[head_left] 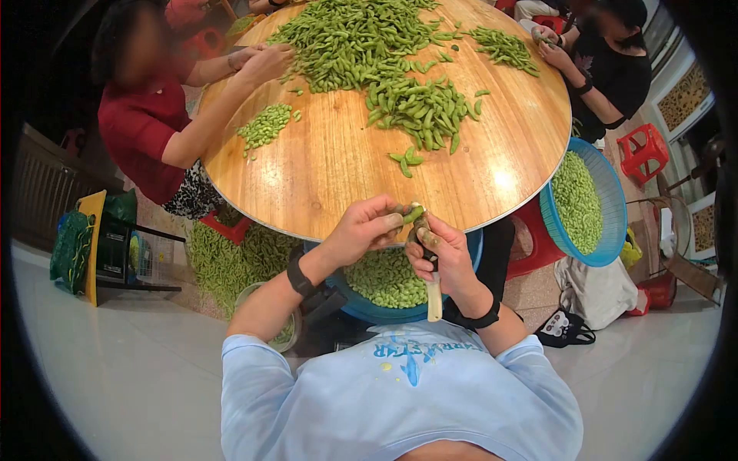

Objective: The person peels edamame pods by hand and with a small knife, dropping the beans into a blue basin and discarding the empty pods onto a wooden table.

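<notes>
Between my two hands, over the near edge of the round wooden table (307, 173), is a green pod (413, 214). The fingers of my left hand (370, 224) pinch its left side. My right hand (444, 250) is closed round a small knife with a pale handle (434, 298), which points down toward my lap; its fingertips also touch the pod. Below my hands, a blue basin (361, 311) holds shelled green beans (387, 278). A few loose pods (406, 160) lie on the table just beyond my hands.
A large pod heap (354, 46) and a smaller one (423, 107) cover the far table. One person (146, 115) works at the left beside beans (265, 125), another (615, 69) at the right. A blue basket (611, 192) of beans and red stools (644, 152) stand right.
</notes>
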A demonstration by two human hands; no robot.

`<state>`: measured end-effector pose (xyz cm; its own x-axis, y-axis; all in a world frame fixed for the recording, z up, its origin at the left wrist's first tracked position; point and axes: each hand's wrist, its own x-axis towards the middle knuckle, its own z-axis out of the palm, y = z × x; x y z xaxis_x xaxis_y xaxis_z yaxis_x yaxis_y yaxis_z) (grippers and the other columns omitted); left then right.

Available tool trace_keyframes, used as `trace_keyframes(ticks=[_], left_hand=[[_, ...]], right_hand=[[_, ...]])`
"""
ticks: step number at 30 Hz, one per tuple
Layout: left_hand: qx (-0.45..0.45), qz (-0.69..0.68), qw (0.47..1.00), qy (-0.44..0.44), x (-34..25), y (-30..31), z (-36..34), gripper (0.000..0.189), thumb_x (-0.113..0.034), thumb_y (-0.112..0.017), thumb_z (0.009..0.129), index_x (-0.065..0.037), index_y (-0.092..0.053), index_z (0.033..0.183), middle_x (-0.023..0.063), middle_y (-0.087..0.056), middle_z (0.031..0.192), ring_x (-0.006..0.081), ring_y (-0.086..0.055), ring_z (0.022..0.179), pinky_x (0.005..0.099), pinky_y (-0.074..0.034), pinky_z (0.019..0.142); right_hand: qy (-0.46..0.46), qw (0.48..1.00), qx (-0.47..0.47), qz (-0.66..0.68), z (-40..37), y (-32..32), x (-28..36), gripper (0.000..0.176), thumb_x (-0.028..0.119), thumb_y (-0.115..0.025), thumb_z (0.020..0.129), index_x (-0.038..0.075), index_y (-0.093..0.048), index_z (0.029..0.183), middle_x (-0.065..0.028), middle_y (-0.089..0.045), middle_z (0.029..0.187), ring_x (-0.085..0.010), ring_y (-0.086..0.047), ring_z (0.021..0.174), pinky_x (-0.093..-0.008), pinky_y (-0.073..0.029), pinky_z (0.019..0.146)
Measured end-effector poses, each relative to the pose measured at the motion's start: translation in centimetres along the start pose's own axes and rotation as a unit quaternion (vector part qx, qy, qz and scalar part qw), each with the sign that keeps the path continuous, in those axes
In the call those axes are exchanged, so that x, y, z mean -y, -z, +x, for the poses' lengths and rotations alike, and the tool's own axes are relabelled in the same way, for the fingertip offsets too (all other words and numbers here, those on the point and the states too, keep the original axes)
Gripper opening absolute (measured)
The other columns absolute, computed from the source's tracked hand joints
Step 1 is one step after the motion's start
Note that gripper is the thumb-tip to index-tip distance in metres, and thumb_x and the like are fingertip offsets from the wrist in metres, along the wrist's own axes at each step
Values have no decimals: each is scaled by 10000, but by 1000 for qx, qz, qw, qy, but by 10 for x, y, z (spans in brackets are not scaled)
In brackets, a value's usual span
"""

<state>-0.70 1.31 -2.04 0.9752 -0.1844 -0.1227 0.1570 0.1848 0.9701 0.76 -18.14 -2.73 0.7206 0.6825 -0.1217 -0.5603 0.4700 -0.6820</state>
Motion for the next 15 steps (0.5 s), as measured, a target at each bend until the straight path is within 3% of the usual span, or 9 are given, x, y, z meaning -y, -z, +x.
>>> trace_keyframes(ticks=[2, 6, 8, 9, 10, 11, 12, 13, 15], left_hand=[[123, -225, 958, 126, 0, 13, 2, 180, -141, -533, 958, -38, -573, 1101, -15, -523, 730, 54, -445, 548, 197, -361, 486], [135, -314, 928, 146, 0, 7, 0, 166, -147, -552, 950, -31, -561, 1070, 16, -544, 740, 83, -472, 537, 207, -339, 452], [28, -42, 995, 81, -5, 2, -1, 160, -114, -588, 918, -17, -571, 1045, 45, -558, 737, 117, -531, 568, 254, -404, 472], [28, -42, 995, 81, -8, -2, -2, 160, -114, -588, 918, -17, -571, 1045, 45, -558, 737, 117, -531, 568, 254, -404, 472], [7, 170, 981, -90, -12, -7, -5, 177, -90, -613, 886, -3, -575, 1036, 71, -561, 738, 150, -556, 586, 284, -429, 496], [-16, 369, 894, -253, -13, -9, -7, 198, -66, -637, 854, 12, -580, 1026, 97, -565, 739, 183, -581, 603, 313, -455, 520], [-25, 454, 836, -309, -12, -7, -7, 261, -34, -662, 799, 31, -578, 1037, 138, -555, 750, 248, -583, 623, 338, -465, 557], [-25, 455, 835, -308, -14, -8, -9, 261, -34, -662, 799, 31, -578, 1037, 138, -555, 750, 248, -583, 623, 338, -465, 557], [-36, 521, 786, -331, -18, -9, -14, 236, -40, -667, 791, 27, -599, 1006, 145, -559, 735, 282, -558, 613, 331, -449, 545]], right_hand=[[-27, 999, 23, 29, -3, 0, 6, 261, 128, -454, 979, 54, -510, 1223, -59, -497, 745, -73, -394, 501, -193, -331, 398], [-94, 982, 50, 156, -2, 10, 5, 200, 149, -477, 977, 54, -526, 1145, -77, -501, 748, -83, -398, 504, -190, -332, 390], [-82, 986, 18, 141, -2, 11, 2, 191, 164, -485, 977, 55, -525, 1128, -78, -499, 747, -88, -401, 507, -188, -334, 388], [-68, 989, -14, 127, -1, 9, 0, 185, 178, -494, 977, 56, -525, 1112, -79, -498, 746, -92, -405, 510, -187, -336, 387], [-69, 989, -13, 127, -1, 6, 1, 185, 178, -494, 977, 56, -525, 1112, -79, -498, 746, -92, -405, 510, -187, -336, 387], [-70, 989, -15, 128, -2, 2, 2, 191, 188, -498, 976, 56, -525, 1110, -81, -503, 750, -94, -408, 513, -188, -341, 386], [-72, 989, -16, 131, -3, -1, 3, 196, 199, -503, 976, 56, -526, 1109, -84, -509, 754, -95, -412, 516, -189, -346, 386], [-73, 989, -15, 131, -4, -4, 3, 196, 199, -503, 976, 56, -526, 1109, -84, -509, 754, -95, -412, 516, -189, -346, 386], [-100, 984, -36, 144, -4, -7, 2, 146, 152, -499, 963, 78, -518, 1087, -56, -465, 747, -86, -388, 502, -185, -323, 368]])
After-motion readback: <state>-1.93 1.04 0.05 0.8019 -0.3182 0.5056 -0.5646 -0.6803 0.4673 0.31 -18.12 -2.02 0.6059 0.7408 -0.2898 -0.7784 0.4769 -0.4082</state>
